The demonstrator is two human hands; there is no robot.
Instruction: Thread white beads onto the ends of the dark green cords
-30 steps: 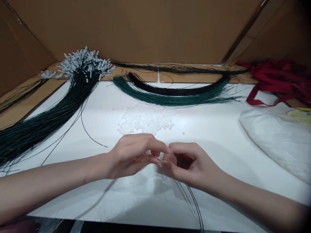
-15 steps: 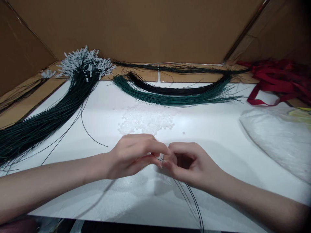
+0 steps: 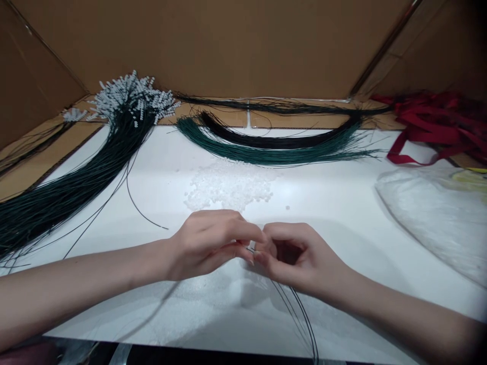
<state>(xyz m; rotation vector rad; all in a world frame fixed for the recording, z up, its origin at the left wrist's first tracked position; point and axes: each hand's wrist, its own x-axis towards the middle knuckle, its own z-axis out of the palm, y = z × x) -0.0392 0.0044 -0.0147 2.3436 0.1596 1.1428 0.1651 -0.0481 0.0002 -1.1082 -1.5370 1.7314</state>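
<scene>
Over the white board's near middle, my left hand [image 3: 216, 242] and my right hand [image 3: 294, 251] meet at the fingertips. Thumb and forefinger of my right hand are closed on thin dark wires [image 3: 306, 314], whose tails hang below it toward the board's near edge. A short dark wire end shows in the narrow gap between both hands. My left hand is closed in a pinch at that end; what lies between its fingertips is too small and covered to name. Just beyond my hands lies a spread of small clear-white beads [image 3: 232, 185].
At left lies a thick bundle of dark green wires [image 3: 87, 177] tipped with white beads [image 3: 133, 99]. Loose green wires [image 3: 266, 156] and black wires [image 3: 274, 141] curve across the back. Red ribbon [image 3: 426, 132] and a clear plastic bag [image 3: 437, 218] are at right. Cardboard walls [image 3: 247, 45] enclose the board.
</scene>
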